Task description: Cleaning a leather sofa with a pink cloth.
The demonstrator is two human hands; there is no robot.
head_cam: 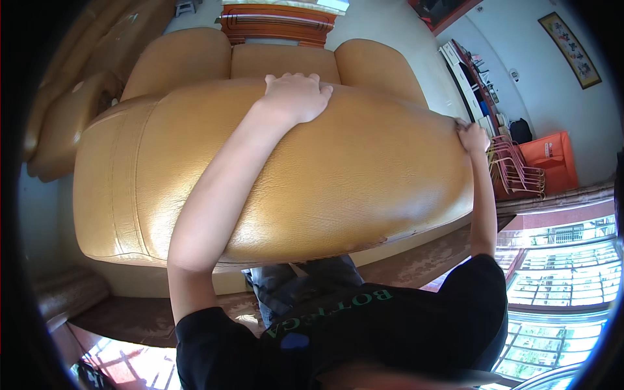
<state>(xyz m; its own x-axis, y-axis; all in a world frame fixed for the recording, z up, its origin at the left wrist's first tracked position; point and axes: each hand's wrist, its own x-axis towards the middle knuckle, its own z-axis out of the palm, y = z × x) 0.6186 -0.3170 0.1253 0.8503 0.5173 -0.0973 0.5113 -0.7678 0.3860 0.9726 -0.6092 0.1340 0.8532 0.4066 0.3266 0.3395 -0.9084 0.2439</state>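
A tan leather sofa backrest (312,170) spans the view in front of me, its glossy surface creased, with stitched seams at the left end. My left hand (297,95) lies palm down on its far upper edge, fingers slightly spread and bent over the rim; no object shows in it. At the backrest's right end, my right hand (473,138) touches the corner with curled fingers. Something small and dark shows at those fingertips, too unclear to name. A worn spot (382,241) marks the near lower edge.
Beyond the backrest are sofa cushions (284,62) and a wooden table (278,24). Another tan sofa (63,122) stands left. On the right are pink hangers (519,170), an orange-red container (551,158) and a white cabinet (460,73). Curtains and barred windows (560,263) lie close behind me.
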